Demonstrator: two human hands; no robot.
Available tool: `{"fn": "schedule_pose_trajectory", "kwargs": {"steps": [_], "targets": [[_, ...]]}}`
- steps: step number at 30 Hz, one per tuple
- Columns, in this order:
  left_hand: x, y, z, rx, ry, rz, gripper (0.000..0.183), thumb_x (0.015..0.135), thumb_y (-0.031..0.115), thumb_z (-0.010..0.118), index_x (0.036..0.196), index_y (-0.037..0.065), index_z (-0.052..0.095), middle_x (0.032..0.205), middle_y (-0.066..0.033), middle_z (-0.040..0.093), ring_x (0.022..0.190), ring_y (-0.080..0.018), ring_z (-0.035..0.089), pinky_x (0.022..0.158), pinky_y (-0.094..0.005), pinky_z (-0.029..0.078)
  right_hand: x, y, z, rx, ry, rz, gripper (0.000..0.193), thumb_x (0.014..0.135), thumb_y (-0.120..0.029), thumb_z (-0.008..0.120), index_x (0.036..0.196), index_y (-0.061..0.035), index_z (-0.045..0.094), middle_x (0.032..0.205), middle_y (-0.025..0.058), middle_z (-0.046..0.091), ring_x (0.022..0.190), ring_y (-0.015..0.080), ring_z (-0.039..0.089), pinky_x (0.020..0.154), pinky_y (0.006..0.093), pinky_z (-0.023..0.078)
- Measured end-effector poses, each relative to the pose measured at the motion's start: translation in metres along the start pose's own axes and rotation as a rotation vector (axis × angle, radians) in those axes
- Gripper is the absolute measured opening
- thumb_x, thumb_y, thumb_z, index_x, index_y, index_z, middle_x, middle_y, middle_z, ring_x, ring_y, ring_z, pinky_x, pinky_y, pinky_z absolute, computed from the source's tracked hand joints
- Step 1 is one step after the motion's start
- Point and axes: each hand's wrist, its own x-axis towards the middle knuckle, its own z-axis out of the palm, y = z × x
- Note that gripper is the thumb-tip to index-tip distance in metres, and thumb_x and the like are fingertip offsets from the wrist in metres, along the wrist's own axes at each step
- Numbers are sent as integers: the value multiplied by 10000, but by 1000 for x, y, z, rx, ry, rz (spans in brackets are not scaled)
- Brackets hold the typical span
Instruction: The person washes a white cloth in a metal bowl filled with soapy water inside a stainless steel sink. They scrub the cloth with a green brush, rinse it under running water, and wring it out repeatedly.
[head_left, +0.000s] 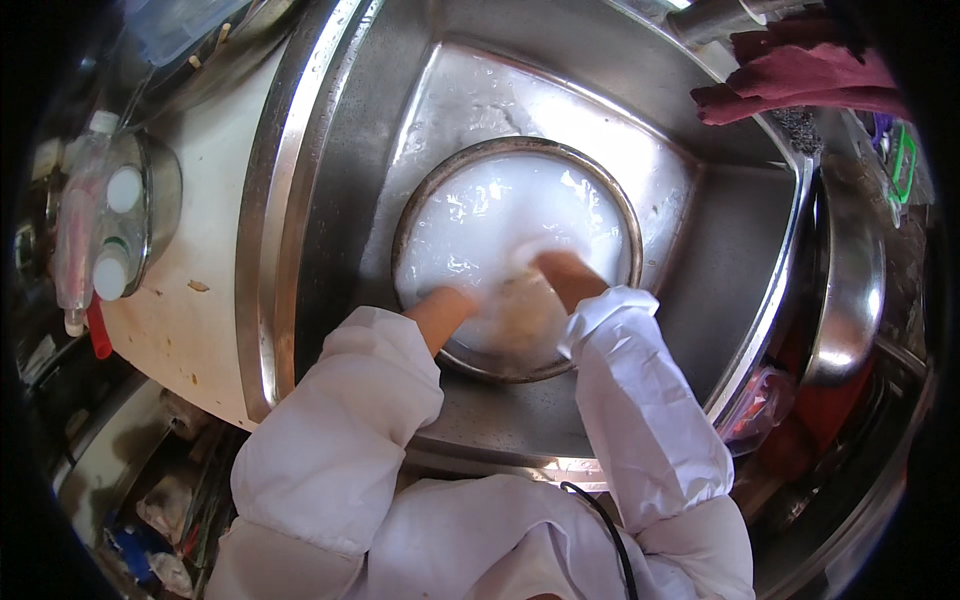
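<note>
A round metal basin (405, 222) full of cloudy white water (480, 215) stands inside the steel sink. My left hand (447, 309) reaches into the water at the basin's near left, its fingers hidden below the surface. Over the right half of the basin, my right hand (563, 272) is bent inward and smeared by motion, with its fingers at or under the water. Between the two hands a pale beige shape (525, 312) is blurred at the surface; I cannot tell what it is or whether either hand holds it. White sleeves cover both forearms.
The steel sink (350, 200) surrounds the basin. On the left, a stained white counter (205, 220) bears plastic bottles (118, 190) beside a metal bowl. A dark red cloth (800, 75) hangs at the far right corner, and a large metal bowl (848, 280) leans along the right.
</note>
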Motion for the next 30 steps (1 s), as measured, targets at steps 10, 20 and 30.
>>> {"fn": "schedule_pose_trajectory", "kwargs": {"steps": [10, 20, 30], "targets": [[-11, -4, 10, 27, -11, 18, 423, 716, 220, 526, 1112, 73, 546, 1132, -182, 532, 1060, -330, 492, 907, -388, 383, -77, -28, -3, 164, 579, -204, 257, 717, -248, 646, 876, -54, 592, 987, 205, 494, 947, 364, 451, 797, 437, 377], [9, -3, 1, 1, -16, 24, 423, 710, 216, 528, 1109, 75, 547, 1120, -185, 538, 1053, -330, 497, 903, -386, 386, -36, -49, 55, -112, 339, 79, 219, 747, -256, 572, 855, -67, 600, 756, 204, 581, 752, 335, 553, 667, 440, 433], [1, -4, -3, 37, -54, 64, 424, 705, 211, 530, 1106, 76, 548, 1108, -188, 545, 1045, -330, 502, 899, -384, 390, 8, 0, 9, 669, 561, 203, 206, 793, -210, 559, 836, -11, 592, 644, 43, 557, 587, 148, 519, 542, 297, 435]]}}
